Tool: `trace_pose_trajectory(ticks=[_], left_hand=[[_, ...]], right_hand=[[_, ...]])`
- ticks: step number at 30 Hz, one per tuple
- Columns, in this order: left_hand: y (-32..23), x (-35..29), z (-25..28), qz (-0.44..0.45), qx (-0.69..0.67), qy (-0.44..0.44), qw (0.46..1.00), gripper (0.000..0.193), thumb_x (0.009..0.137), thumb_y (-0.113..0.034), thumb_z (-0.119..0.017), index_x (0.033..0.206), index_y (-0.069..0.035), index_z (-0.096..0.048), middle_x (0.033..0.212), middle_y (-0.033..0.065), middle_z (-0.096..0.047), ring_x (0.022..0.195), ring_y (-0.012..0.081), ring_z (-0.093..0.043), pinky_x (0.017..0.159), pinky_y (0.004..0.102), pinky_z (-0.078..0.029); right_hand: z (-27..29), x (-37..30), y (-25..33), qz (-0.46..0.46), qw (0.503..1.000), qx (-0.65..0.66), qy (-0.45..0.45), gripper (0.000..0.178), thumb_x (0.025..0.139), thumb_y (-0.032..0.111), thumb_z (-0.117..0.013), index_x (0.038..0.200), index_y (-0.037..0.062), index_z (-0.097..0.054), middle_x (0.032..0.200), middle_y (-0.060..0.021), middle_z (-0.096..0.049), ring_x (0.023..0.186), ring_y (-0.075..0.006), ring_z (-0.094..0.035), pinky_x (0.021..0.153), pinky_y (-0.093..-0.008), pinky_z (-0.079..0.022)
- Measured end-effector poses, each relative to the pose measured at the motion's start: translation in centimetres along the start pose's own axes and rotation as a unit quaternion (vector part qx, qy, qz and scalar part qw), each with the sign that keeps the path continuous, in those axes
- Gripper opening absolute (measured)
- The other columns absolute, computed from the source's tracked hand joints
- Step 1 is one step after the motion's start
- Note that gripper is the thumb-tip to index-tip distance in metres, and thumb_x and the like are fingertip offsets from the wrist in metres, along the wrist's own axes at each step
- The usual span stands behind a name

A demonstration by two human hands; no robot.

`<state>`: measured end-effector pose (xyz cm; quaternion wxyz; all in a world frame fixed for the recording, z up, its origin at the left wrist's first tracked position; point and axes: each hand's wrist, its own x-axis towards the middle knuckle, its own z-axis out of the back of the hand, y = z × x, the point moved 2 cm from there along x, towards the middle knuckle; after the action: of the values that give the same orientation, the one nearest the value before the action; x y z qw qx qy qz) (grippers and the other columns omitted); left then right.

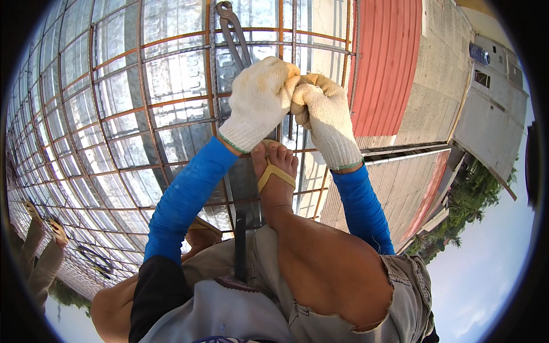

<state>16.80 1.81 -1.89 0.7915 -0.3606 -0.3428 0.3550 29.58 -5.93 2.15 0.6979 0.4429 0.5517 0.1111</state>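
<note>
My left hand [260, 97], in a white knit glove, meets my right hand [325, 111], gloved alike, over the rebar grid [214, 86]. Both sets of fingers are curled and pinched together, knuckle to knuckle. Whatever lies between them is hidden. Just beyond my left hand are steel end-cutting pincers [234, 37], jaws pointing away from me. Their handle ends reach the back of that glove, and I cannot tell whether they touch it. Below the hands, my sandaled foot [277, 166] rests on the grid.
Shiny corrugated metal sheets [174, 74] lie under the crossing bars. To the right are a red metal roof [386, 63] and grey roofs at a lower level. Another person's feet [57, 231] stand at the far left, near a dark coil [94, 260].
</note>
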Motion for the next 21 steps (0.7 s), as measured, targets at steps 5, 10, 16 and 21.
trace_pose_trajectory(ticks=[5, 10, 16, 21], left_hand=[[0.7, 0.5, 0.5, 0.031, 0.017, 0.002, 0.999, 0.011, 0.094, -0.016, -0.076, 0.099, -0.007, -0.077, 0.091, 0.0103, -0.073, 0.080, 0.0301, -0.073, 0.071, 0.0399, -0.059], [0.5, 0.7, 0.9, 0.059, 0.041, 0.028, 0.997, 0.011, 0.093, -0.018, -0.075, 0.097, -0.008, -0.077, 0.090, 0.0096, -0.073, 0.081, 0.0306, -0.073, 0.072, 0.0408, -0.059], [0.2, 1.2, 1.5, 0.037, 0.044, 0.035, 0.998, 0.017, 0.095, -0.016, -0.075, 0.108, -0.006, -0.079, 0.101, 0.0085, -0.076, 0.085, 0.0273, -0.074, 0.074, 0.0392, -0.058], [2.8, 3.7, 2.2, -0.080, 0.204, -0.004, 0.976, 0.017, 0.095, -0.015, -0.072, 0.109, -0.009, -0.079, 0.104, 0.0071, -0.075, 0.090, 0.0281, -0.072, 0.081, 0.0440, -0.056]], right_hand=[[0.0, -0.3, 0.3, -0.032, 0.999, 0.003, 0.013, 0.021, 0.099, 0.014, -0.068, 0.112, -0.0026, -0.071, 0.074, -0.0059, -0.070, 0.055, -0.0085, -0.060, 0.048, -0.0217, -0.048], [-0.2, -0.7, 1.2, -0.046, 0.997, -0.062, 0.002, 0.022, 0.099, 0.016, -0.071, 0.114, -0.0009, -0.072, 0.075, -0.0048, -0.070, 0.058, -0.0087, -0.064, 0.050, -0.0221, -0.051], [2.0, 0.6, 0.5, 0.052, 0.975, -0.200, -0.080, 0.024, 0.093, 0.017, -0.076, 0.107, -0.0022, -0.075, 0.076, -0.0101, -0.073, 0.066, -0.0165, -0.072, 0.058, -0.0298, -0.056], [5.5, 5.7, -1.2, 0.153, 0.881, -0.431, -0.119, 0.026, 0.086, 0.020, -0.078, 0.097, -0.0040, -0.078, 0.076, -0.0195, -0.074, 0.073, -0.0267, -0.076, 0.070, -0.0411, -0.061]])
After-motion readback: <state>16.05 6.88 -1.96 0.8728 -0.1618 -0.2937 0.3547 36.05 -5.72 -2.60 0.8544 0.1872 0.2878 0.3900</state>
